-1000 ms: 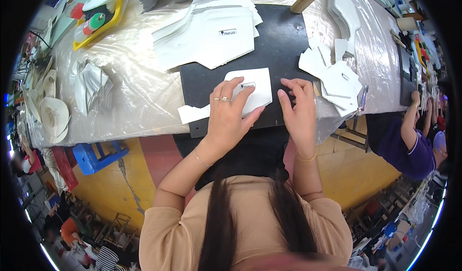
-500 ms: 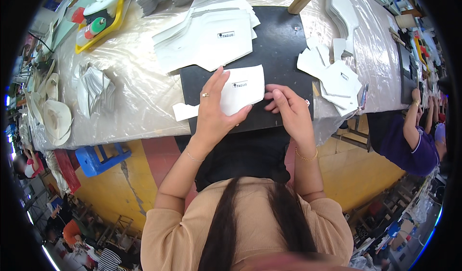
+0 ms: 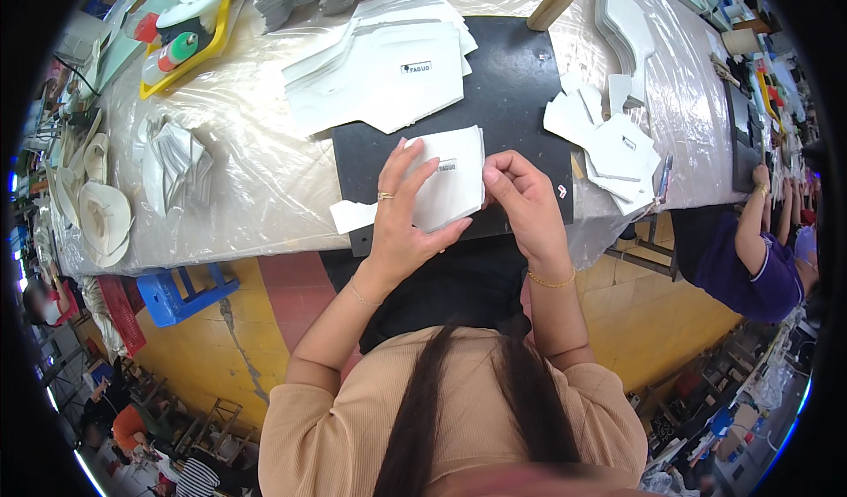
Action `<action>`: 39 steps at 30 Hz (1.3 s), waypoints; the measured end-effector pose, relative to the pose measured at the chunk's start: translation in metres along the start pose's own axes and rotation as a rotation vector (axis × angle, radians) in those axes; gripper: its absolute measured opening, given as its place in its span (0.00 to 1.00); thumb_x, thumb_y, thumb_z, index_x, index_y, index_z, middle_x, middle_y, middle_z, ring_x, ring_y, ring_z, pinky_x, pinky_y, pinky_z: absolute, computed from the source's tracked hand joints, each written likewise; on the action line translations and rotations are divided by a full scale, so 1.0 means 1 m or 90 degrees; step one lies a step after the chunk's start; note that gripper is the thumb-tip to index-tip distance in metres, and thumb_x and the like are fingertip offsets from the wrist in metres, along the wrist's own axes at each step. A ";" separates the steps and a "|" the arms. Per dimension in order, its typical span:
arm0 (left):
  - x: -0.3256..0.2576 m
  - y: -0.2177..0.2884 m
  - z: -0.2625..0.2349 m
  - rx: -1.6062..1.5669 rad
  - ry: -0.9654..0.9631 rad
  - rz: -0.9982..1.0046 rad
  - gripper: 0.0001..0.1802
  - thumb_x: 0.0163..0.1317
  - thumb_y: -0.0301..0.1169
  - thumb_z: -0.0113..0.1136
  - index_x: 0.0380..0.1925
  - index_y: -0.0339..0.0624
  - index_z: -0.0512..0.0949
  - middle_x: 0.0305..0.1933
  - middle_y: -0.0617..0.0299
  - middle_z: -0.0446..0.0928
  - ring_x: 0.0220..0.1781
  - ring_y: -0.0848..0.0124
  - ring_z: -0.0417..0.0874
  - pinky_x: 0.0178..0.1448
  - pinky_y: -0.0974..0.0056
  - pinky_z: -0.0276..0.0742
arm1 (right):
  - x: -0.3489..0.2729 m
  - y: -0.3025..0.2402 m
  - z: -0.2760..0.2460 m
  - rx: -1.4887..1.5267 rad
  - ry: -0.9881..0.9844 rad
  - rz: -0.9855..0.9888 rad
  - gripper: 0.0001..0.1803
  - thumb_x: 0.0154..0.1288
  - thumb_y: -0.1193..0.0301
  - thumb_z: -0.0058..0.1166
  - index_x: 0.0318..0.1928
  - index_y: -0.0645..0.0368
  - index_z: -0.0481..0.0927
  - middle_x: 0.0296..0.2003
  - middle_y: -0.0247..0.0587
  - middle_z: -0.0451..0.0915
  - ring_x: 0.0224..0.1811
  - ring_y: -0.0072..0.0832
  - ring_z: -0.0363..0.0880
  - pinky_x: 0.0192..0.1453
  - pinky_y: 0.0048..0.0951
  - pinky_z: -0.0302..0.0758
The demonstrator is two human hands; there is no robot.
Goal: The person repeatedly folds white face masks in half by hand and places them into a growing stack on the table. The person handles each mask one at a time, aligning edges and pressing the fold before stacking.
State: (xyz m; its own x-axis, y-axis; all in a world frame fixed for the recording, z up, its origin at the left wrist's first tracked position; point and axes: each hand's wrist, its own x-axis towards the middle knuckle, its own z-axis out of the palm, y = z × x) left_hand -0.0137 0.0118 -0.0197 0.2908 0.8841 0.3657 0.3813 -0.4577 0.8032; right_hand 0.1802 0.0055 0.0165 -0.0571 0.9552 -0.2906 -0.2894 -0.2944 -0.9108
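My left hand (image 3: 399,206) is closed around a white cut panel (image 3: 450,184) with a small dark print, its thumb along the lower edge and its fingers over the upper left. A narrow end of the panel sticks out left of the wrist. At the panel's right edge, my right hand (image 3: 528,199) pinches with thumb and forefinger; the other fingers are curled. Beneath both hands lies a black mat (image 3: 520,82). Beyond them, a stack of similar white panels (image 3: 388,78) overlaps the mat. Several loose white panels (image 3: 618,153) lie fanned out at the right.
A wooden tool (image 3: 558,1) rests at the mat's far edge. Farther right is another white stack (image 3: 625,29). At the left are bundled white pieces (image 3: 172,166), cream pieces (image 3: 104,214) and a yellow tray (image 3: 198,60) with bottles. A blue stool (image 3: 185,294) stands below; another person (image 3: 741,250) sits right.
My left hand and the panel have shifted slightly right and toward me, the panel tilting a little. My right fingers have closed on its right edge. A small red-and-white scrap now shows more fully.
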 end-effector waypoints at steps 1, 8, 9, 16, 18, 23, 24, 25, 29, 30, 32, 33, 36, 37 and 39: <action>0.000 0.001 0.000 0.000 0.008 0.001 0.47 0.42 0.35 0.82 0.65 0.46 0.70 0.75 0.47 0.62 0.77 0.40 0.59 0.76 0.42 0.62 | -0.002 -0.002 0.000 -0.021 0.005 0.000 0.10 0.76 0.68 0.56 0.42 0.63 0.78 0.31 0.32 0.80 0.33 0.16 0.77 0.41 0.20 0.75; 0.002 0.007 -0.001 0.001 0.009 0.016 0.45 0.42 0.31 0.80 0.64 0.47 0.72 0.76 0.48 0.62 0.79 0.40 0.58 0.77 0.41 0.60 | -0.006 -0.004 0.000 -0.080 0.010 -0.027 0.06 0.75 0.72 0.55 0.41 0.64 0.78 0.32 0.31 0.80 0.36 0.14 0.78 0.39 0.19 0.77; 0.002 0.008 -0.001 -0.004 0.004 0.011 0.45 0.42 0.31 0.80 0.64 0.47 0.72 0.75 0.48 0.62 0.79 0.40 0.58 0.77 0.41 0.60 | -0.006 -0.003 0.000 -0.053 -0.008 -0.042 0.07 0.75 0.72 0.55 0.41 0.64 0.78 0.32 0.31 0.80 0.36 0.14 0.78 0.40 0.19 0.77; 0.004 0.008 -0.008 -0.012 -0.012 -0.014 0.40 0.42 0.32 0.82 0.60 0.48 0.76 0.73 0.49 0.64 0.79 0.39 0.57 0.76 0.42 0.61 | -0.005 -0.007 -0.001 -0.017 -0.032 -0.026 0.11 0.77 0.69 0.53 0.44 0.65 0.79 0.32 0.34 0.82 0.35 0.17 0.80 0.42 0.21 0.79; 0.004 0.008 -0.009 0.007 0.004 -0.001 0.39 0.42 0.32 0.82 0.59 0.48 0.77 0.73 0.50 0.64 0.79 0.39 0.57 0.76 0.42 0.62 | -0.006 -0.008 -0.001 -0.019 -0.015 -0.015 0.11 0.77 0.68 0.53 0.45 0.66 0.79 0.32 0.35 0.82 0.35 0.18 0.81 0.42 0.21 0.80; 0.002 0.008 -0.008 0.052 0.018 0.027 0.38 0.42 0.32 0.82 0.58 0.50 0.78 0.73 0.51 0.64 0.79 0.39 0.57 0.76 0.42 0.62 | -0.010 -0.013 -0.001 -0.106 0.019 0.015 0.12 0.76 0.67 0.55 0.46 0.66 0.80 0.32 0.36 0.83 0.34 0.19 0.81 0.42 0.23 0.80; 0.002 0.008 -0.007 0.060 0.020 0.031 0.37 0.42 0.32 0.82 0.57 0.50 0.79 0.74 0.51 0.64 0.78 0.39 0.57 0.76 0.42 0.62 | -0.010 -0.013 -0.002 -0.116 0.021 0.011 0.11 0.76 0.69 0.55 0.45 0.66 0.80 0.32 0.35 0.83 0.34 0.18 0.81 0.41 0.22 0.80; 0.002 0.008 -0.007 0.067 0.022 0.032 0.37 0.42 0.32 0.82 0.57 0.50 0.79 0.74 0.51 0.64 0.78 0.39 0.57 0.76 0.42 0.62 | -0.010 -0.014 -0.002 -0.121 0.025 0.004 0.10 0.76 0.70 0.55 0.44 0.67 0.80 0.31 0.35 0.83 0.33 0.18 0.81 0.39 0.21 0.80; 0.003 0.010 -0.008 0.073 0.009 0.030 0.37 0.42 0.35 0.82 0.57 0.50 0.79 0.73 0.51 0.65 0.79 0.39 0.56 0.77 0.42 0.60 | -0.008 -0.013 -0.004 -0.129 0.010 -0.015 0.09 0.75 0.72 0.56 0.41 0.67 0.79 0.31 0.35 0.83 0.32 0.17 0.82 0.38 0.20 0.80; 0.003 0.012 -0.010 0.090 -0.001 0.025 0.37 0.43 0.37 0.82 0.57 0.50 0.79 0.73 0.51 0.65 0.78 0.39 0.57 0.76 0.43 0.60 | -0.008 -0.012 -0.004 -0.115 -0.004 -0.022 0.08 0.75 0.72 0.56 0.41 0.66 0.79 0.31 0.35 0.83 0.32 0.17 0.82 0.38 0.20 0.80; 0.004 0.017 -0.014 0.108 -0.010 0.019 0.37 0.44 0.43 0.82 0.57 0.50 0.79 0.71 0.51 0.66 0.76 0.40 0.60 0.74 0.44 0.61 | -0.008 -0.011 -0.001 -0.083 -0.017 -0.019 0.08 0.75 0.73 0.56 0.40 0.66 0.78 0.32 0.34 0.83 0.32 0.17 0.82 0.38 0.20 0.80; 0.003 0.020 -0.017 0.109 -0.009 0.018 0.38 0.45 0.45 0.81 0.58 0.51 0.79 0.70 0.51 0.67 0.73 0.41 0.62 0.73 0.45 0.62 | -0.008 -0.012 0.001 -0.094 -0.028 -0.024 0.08 0.74 0.73 0.56 0.40 0.66 0.78 0.32 0.34 0.83 0.32 0.17 0.82 0.38 0.20 0.80; 0.006 0.031 -0.024 -0.025 -0.022 -0.100 0.34 0.52 0.53 0.76 0.51 0.43 0.79 0.52 0.55 0.74 0.53 0.59 0.74 0.58 0.57 0.71 | -0.008 -0.013 0.009 -0.109 -0.062 -0.032 0.08 0.74 0.73 0.56 0.40 0.66 0.78 0.32 0.33 0.82 0.33 0.17 0.82 0.39 0.20 0.80; 0.008 0.034 -0.026 -0.155 -0.053 -0.184 0.32 0.55 0.53 0.74 0.49 0.40 0.78 0.48 0.58 0.73 0.50 0.65 0.75 0.54 0.60 0.72 | -0.008 -0.013 0.012 -0.114 -0.076 -0.031 0.08 0.74 0.72 0.56 0.40 0.66 0.78 0.32 0.33 0.82 0.33 0.17 0.82 0.39 0.20 0.80; 0.012 0.038 -0.029 -0.301 -0.091 -0.290 0.26 0.62 0.49 0.69 0.45 0.38 0.77 0.42 0.63 0.73 0.44 0.73 0.74 0.49 0.66 0.72 | -0.008 -0.014 0.016 -0.160 -0.102 -0.043 0.08 0.73 0.72 0.57 0.39 0.65 0.78 0.31 0.33 0.82 0.32 0.16 0.82 0.38 0.20 0.79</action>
State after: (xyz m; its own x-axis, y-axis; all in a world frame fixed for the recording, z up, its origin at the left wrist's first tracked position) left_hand -0.0211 0.0077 0.0286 0.3178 0.9431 -0.0979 0.0772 0.0771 0.9940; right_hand 0.1697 0.0023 0.0361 -0.2013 0.9599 -0.1953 -0.0532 -0.2098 -0.9763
